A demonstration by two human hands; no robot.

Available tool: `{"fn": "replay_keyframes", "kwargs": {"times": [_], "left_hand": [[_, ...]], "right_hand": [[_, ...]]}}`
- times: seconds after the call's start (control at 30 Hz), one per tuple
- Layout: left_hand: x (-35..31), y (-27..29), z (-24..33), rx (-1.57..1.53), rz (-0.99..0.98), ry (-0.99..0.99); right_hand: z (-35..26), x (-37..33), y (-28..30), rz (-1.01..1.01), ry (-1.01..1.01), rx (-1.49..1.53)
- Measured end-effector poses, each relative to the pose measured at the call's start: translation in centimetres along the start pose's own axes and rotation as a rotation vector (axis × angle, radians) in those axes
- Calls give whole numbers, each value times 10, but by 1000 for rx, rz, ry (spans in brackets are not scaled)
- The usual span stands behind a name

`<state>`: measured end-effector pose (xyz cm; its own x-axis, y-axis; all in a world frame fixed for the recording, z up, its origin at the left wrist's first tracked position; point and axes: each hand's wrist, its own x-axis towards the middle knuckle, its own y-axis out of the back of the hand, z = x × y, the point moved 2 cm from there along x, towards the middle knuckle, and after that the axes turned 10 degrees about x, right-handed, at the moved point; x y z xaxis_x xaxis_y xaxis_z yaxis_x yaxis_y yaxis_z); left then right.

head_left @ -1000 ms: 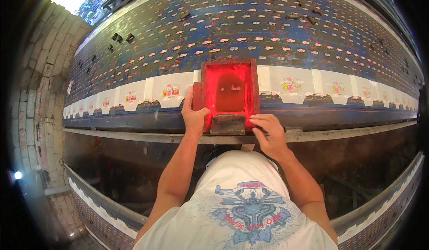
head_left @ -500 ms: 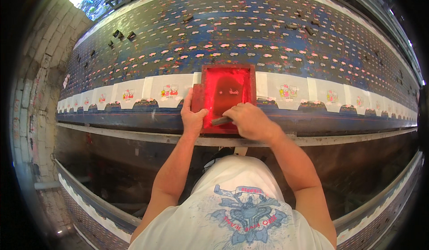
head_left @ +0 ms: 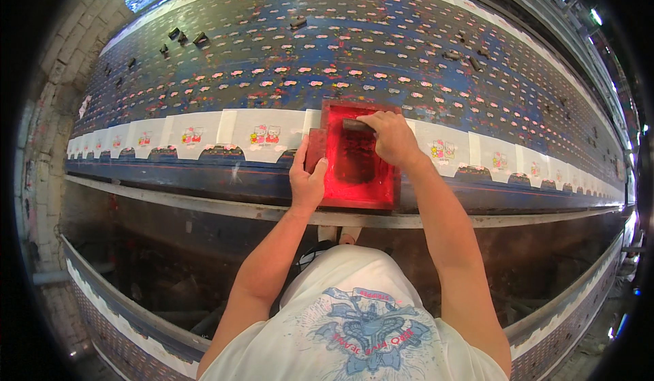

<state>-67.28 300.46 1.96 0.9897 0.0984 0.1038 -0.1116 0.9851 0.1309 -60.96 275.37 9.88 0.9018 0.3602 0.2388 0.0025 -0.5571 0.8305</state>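
Observation:
A small screen-printing frame [head_left: 361,204] with red wooden sides and a red mesh lies on a row of white cut fabric pieces [head_left: 272,118]. My left hand [head_left: 308,182] is closed round a block on the frame's left side, thumb on its near edge. In my right hand [head_left: 393,139] is a dark, short squeegee [head_left: 355,125], gripped from its right end and resting on the mesh near the far end. Dark ink covers the middle of the mesh below it. Pink, red and yellow cartoon prints [head_left: 264,134] show on pieces either side; the fabric beneath the frame is hidden.
The long dark blue table [head_left: 272,95] carries rows of small pink-white marks. Several small dark pieces [head_left: 199,38] lie scattered across it. A pale rail [head_left: 225,205] runs along the near edge. A brick wall [head_left: 75,47] stands left, and another table edge [head_left: 129,304] lies behind me.
My right hand has moved the squeegee from the near end of the mesh to the far end. My left hand keeps its hold on the frame. The view has shifted slightly.

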Motion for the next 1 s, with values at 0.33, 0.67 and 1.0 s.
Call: {"fn": "replay_keyframes", "kwargs": {"times": [0.33,0.67,1.0], "left_hand": [[-1,0,0,14,10,2],[0,0,9,107,13,-4],[4,-1,18,221,34,-50]], "right_hand": [[-63,-75,-22,72,71,-36],[-113,-124,-21,1,10,66],[-93,-167,-12,356,-234,245]]}}
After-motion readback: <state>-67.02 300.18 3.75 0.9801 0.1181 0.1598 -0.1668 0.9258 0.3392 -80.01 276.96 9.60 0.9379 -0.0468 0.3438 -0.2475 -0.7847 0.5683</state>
